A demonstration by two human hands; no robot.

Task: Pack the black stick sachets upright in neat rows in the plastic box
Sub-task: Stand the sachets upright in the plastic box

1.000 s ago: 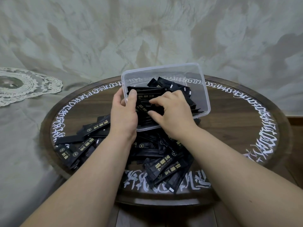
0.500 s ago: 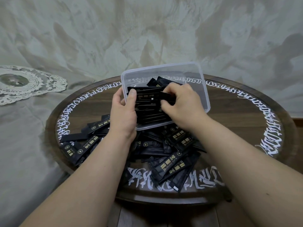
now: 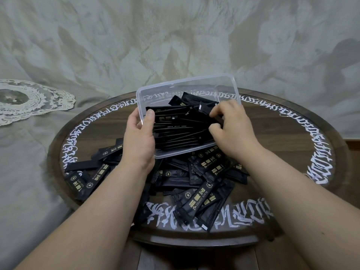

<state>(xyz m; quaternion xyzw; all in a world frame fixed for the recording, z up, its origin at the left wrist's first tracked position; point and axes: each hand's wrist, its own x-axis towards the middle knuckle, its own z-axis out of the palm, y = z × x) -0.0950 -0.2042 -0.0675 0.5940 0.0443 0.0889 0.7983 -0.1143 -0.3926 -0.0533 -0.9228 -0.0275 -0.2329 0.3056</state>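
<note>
- The plastic box (image 3: 229, 88) is clear, with rounded corners; it is tilted, its open top turned toward the camera, and its near edge sits over the heap of loose sachets (image 3: 202, 193)
- The left hand (image 3: 139, 137) grips the box's left wall; the thumb lies inside against the packed sachets (image 3: 175, 129), the fingers curl round the outside
- The packed sachets stand on edge in one tight row across the near part of the box, thin sides showing; they fill it from the left wall as far as the right hand
- The right hand (image 3: 231, 127) reaches into the right side of the box; its fingers are curled over the ends of the row, and fingertips and thumb seem to pinch a sachet there, though the exact grip is partly hidden
- A few more sachets (image 3: 187, 99) lie slanted and loose behind the row, leaning toward the far wall
- The heap of loose sachets is black with gold print; it spreads over the near half of the surface (image 3: 292, 137), beneath and between both forearms, with some lying off to the left near the rim
- The surface is round, dark wood under glass, ringed with white script
- A white lace doily (image 3: 29, 100) lies well apart to the left on pale patterned cloth (image 3: 175, 36); that cloth fills the background
</note>
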